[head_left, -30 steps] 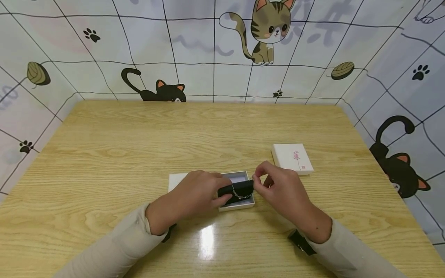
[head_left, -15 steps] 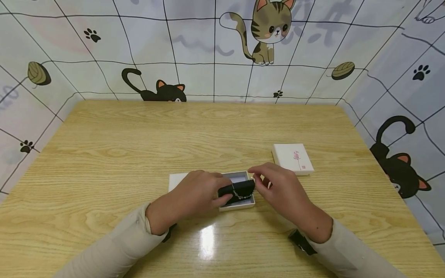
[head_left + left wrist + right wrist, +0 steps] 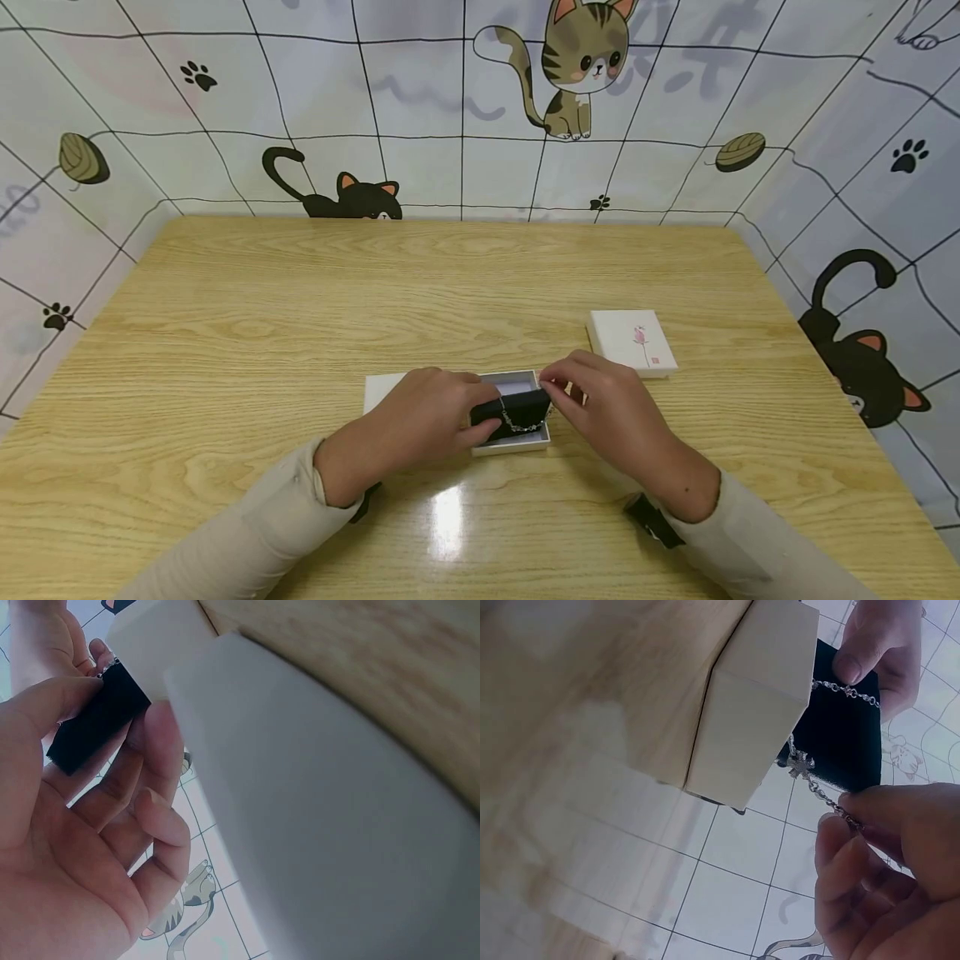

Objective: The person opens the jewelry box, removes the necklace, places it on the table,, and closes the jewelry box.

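Note:
My left hand (image 3: 423, 417) grips a black box insert (image 3: 517, 404) between thumb and fingers, tilted over the small white box base (image 3: 512, 448). A silver chain (image 3: 829, 799) hangs across the insert, and a flower-like charm (image 3: 801, 763) shows on it in the right wrist view. With thumb and forefinger, my right hand (image 3: 607, 408) pinches one end of this chain just off the insert's right edge. In the left wrist view the insert's dark side lies under my left thumb; the chain is mostly hidden there.
To the right and behind my right hand, a white box lid (image 3: 633, 340) with a pink flower print lies on the wooden table (image 3: 300, 308). A white box part (image 3: 381, 390) pokes out from under my left hand. Cat-patterned walls border the table.
My right thumb and forefinger parted briefly half a second ago and now pinch together at the chain end again. The left hand and the insert have stayed nearly still.

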`<state>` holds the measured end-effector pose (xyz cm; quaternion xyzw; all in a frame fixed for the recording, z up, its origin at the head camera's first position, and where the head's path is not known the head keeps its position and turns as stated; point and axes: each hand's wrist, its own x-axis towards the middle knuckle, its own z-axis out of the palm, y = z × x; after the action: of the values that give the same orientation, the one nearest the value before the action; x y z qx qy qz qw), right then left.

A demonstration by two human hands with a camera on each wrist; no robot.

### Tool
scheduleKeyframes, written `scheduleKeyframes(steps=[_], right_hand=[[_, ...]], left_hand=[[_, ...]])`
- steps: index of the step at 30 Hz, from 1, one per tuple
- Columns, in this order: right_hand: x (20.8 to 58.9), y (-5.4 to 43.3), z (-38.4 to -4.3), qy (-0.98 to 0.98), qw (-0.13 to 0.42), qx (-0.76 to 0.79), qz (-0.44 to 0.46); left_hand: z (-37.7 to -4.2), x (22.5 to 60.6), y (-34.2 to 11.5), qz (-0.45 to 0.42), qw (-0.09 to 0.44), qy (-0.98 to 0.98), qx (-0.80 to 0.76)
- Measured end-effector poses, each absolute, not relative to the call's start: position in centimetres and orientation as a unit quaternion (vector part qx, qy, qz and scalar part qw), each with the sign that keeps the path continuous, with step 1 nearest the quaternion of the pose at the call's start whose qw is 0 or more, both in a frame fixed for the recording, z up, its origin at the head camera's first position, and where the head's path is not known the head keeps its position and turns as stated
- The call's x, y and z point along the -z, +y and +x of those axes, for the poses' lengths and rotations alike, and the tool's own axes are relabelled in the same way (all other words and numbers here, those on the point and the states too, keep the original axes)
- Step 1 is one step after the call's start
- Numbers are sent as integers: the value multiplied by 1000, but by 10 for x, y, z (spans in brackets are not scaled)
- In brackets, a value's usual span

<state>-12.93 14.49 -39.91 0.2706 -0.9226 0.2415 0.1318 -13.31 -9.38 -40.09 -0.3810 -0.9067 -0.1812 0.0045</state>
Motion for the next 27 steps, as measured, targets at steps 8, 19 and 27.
scheduleKeyframes(steps=[8, 19, 27], right_hand=[[399, 145, -128, -926, 134, -241, 257], [400, 146, -129, -909, 166, -275, 267], [399, 146, -128, -904, 175, -290, 263]], left_hand=[[-133, 401, -94, -381, 6, -906, 184], [-133, 403, -94, -382, 9, -905, 187], [-133, 404, -94, -381, 10, -906, 186]])
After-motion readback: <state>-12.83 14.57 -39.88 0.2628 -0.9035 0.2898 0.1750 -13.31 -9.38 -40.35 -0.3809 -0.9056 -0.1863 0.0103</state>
